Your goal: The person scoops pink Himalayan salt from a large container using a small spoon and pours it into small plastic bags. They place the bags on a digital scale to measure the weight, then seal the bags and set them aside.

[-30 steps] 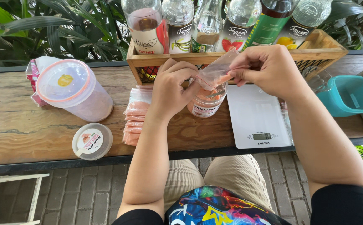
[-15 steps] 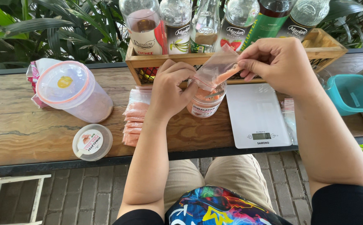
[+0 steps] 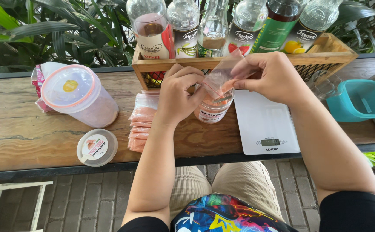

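Both hands hold a small clear zip bag (image 3: 222, 79) with pink powder inside, tilted over an open jar (image 3: 213, 109) of the same pink powder. My left hand (image 3: 176, 94) pinches the bag's lower corner at the jar's rim. My right hand (image 3: 269, 75) grips the bag's upper end. A metal spoon handle shows inside the jar. Left of the jar lies a stack of filled pink bags (image 3: 140, 122). A white kitchen scale (image 3: 267, 124) lies flat just right of the jar.
The jar's loose lid (image 3: 96, 147) lies near the wooden counter's front edge (image 3: 32, 150). A large lidded clear tub (image 3: 78, 96) stands at left. A wooden crate (image 3: 329, 53) of syrup bottles lines the back; a teal container (image 3: 361, 99) sits right.
My right hand lowered the bag's upper end closer to the jar, after lifting it briefly. The view shifted slightly. My left hand stayed at the jar's rim.
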